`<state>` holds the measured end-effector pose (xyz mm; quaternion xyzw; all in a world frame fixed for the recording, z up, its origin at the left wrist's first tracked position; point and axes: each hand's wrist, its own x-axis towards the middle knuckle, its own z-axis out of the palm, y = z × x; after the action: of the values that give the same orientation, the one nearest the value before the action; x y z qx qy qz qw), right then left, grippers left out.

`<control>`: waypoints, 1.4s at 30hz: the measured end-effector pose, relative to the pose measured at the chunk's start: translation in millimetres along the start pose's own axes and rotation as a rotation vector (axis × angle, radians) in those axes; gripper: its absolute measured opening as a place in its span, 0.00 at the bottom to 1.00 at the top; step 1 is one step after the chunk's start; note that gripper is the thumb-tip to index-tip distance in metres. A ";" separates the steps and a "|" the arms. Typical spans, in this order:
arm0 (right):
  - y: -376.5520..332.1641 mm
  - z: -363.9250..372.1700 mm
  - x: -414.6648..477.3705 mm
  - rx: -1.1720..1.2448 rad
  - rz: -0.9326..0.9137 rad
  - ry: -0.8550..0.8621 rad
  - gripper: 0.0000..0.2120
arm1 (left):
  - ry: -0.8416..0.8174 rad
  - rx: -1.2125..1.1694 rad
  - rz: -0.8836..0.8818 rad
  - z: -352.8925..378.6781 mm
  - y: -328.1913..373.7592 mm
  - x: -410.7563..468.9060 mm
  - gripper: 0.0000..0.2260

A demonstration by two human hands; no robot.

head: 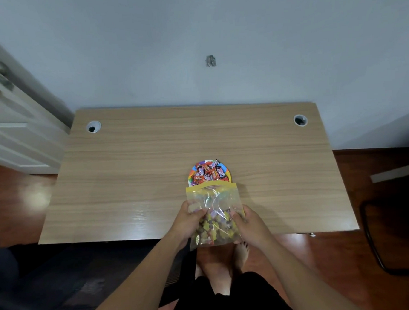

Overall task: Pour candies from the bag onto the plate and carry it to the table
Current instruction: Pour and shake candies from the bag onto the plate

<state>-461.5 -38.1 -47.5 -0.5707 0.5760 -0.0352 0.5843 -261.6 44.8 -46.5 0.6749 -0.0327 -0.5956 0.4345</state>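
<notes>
both hands are gripping a clear zip bag (214, 209) of candies, the left hand (187, 221) closing on its left side, the right hand (247, 221) on its right. its yellow-edged mouth is overlapping the near rim of a colourful plate (191, 173) on the wooden desk (132, 164) (wrapper print too blurred to read), piled with red-wrapped sweets (208, 171).

wood-grain desk (151, 158) flush against grey-blue wall (215, 34), two cable grommets (93, 126) at its back corners (white rims); white door (10, 123) left of desk, reddish wood floor (382, 216) around, glare on desk's near edge
</notes>
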 end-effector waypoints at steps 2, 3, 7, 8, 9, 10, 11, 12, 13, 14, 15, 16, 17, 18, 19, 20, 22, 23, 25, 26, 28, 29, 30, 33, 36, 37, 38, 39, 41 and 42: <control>-3.1 -1.0 1.0 -0.014 -0.013 0.007 0.14 | -0.002 -0.002 -0.007 -0.4 3.5 -0.5 0.18; -4.4 -1.2 1.3 -0.020 -0.018 0.007 0.14 | -0.005 -0.004 -0.011 -1.1 4.4 -0.1 0.17; -5.3 -0.5 3.4 -0.038 -0.043 0.012 0.13 | -0.019 0.029 0.009 -5.6 6.0 1.3 0.16; -5.0 -0.2 4.2 -0.069 -0.059 0.019 0.12 | -0.023 0.037 0.026 -7.0 6.4 1.6 0.16; -3.1 -0.1 5.1 -0.091 -0.071 0.025 0.12 | -0.027 0.044 0.041 -7.8 6.5 1.1 0.15; 0.0 0.4 5.8 -0.095 -0.068 0.023 0.13 | -0.031 0.048 0.058 -8.6 7.3 -0.4 0.14; 3.8 0.7 7.5 -0.078 -0.066 0.018 0.14 | -0.033 0.049 0.072 -8.8 7.5 -1.3 0.14; 8.8 0.4 10.0 -0.054 -0.067 0.009 0.15 | -0.039 0.048 0.084 -8.6 6.6 -0.6 0.15; 14.8 0.9 13.9 -0.030 -0.066 0.002 0.16 | -0.048 0.044 0.099 -8.9 5.5 -0.1 0.16; 16.6 1.8 14.9 -0.005 -0.062 0.002 0.15 | -0.055 0.046 0.122 -9.5 4.4 0.1 0.17; 17.6 2.8 15.4 0.024 -0.063 0.001 0.13 | -0.056 0.062 0.146 -9.9 3.9 -0.7 0.16; 19.9 3.3 17.1 0.052 -0.065 -0.001 0.11 | -0.053 0.084 0.169 -10.0 3.5 -2.3 0.15; 18.1 3.3 16.5 0.076 -0.069 -0.002 0.10 | -0.052 0.103 0.189 -9.7 4.1 -4.8 0.13; 16.5 3.1 16.7 0.093 -0.070 -0.004 0.11 | -0.059 0.116 0.205 -9.8 4.5 -6.0 0.13; 14.5 2.7 16.6 0.104 -0.076 -0.006 0.13 | -0.067 0.126 0.212 -9.7 5.6 -6.9 0.14; 11.9 1.7 15.8 0.111 -0.087 -0.011 0.14 | -0.073 0.127 0.221 -9.6 6.6 -7.4 0.14; 6.1 -0.8 15.2 0.126 -0.092 -0.009 0.16 | -0.071 0.123 0.253 -11.1 9.3 -7.0 0.14; 2.6 -2.0 15.2 0.137 -0.093 -0.008 0.15 | -0.076 0.123 0.276 -12.2 11.4 -6.8 0.14; -7.4 -5.1 13.0 0.150 -0.078 0.005 0.13 | -0.103 0.126 0.312 -13.9 18.6 -9.8 0.14; -11.1 -6.6 13.0 0.152 -0.068 0.017 0.12 | -0.113 0.129 0.330 -14.5 23.2 -12.4 0.13; -17.9 -8.4 14.9 0.172 -0.066 0.032 0.10 | -0.116 0.140 0.383 -17.6 32.2 -14.9 0.12; -21.2 -9.5 15.9 0.182 -0.061 0.039 0.08 | -0.123 0.151 0.415 -20.4 36.9 -15.7 0.11; -25.4 -11.5 15.9 0.183 -0.065 0.040 0.05 | -0.125 0.161 0.438 -23.1 42.3 -18.2 0.10; -37.4 -20.4 15.1 0.171 -0.091 0.040 0.01 | -0.094 0.157 0.444 -31.9 57.4 -23.5 0.09; -53.8 -33.4 13.6 0.124 -0.155 -0.023 0.08 | -0.076 0.191 0.447 -38.2 67.7 -25.5 0.08; -60.6 -38.1 12.3 0.123 -0.187 -0.067 0.14 | -0.069 0.202 0.452 -39.1 69.9 -26.7 0.07; -66.7 -42.6 11.8 0.129 -0.223 -0.108 0.19 | -0.059 0.210 0.453 -40.1 71.7 -27.4 0.07; -73.5 -46.9 10.7 0.129 -0.252 -0.127 0.23 | -0.054 0.215 0.456 -40.3 72.6 -27.4 0.07; -88.6 -54.1 7.5 0.090 -0.316 -0.131 0.22 | -0.051 0.201 0.472 -39.4 74.2 -31.2 0.09; -93.5 -56.4 7.2 0.056 -0.361 -0.128 0.18 | -0.065 0.189 0.475 -39.0 75.0 -33.2 0.09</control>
<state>-441.7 -110.8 31.8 -0.6494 0.4244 -0.1191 0.6197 -203.3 38.2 22.8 0.6665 -0.2595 -0.4925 0.4958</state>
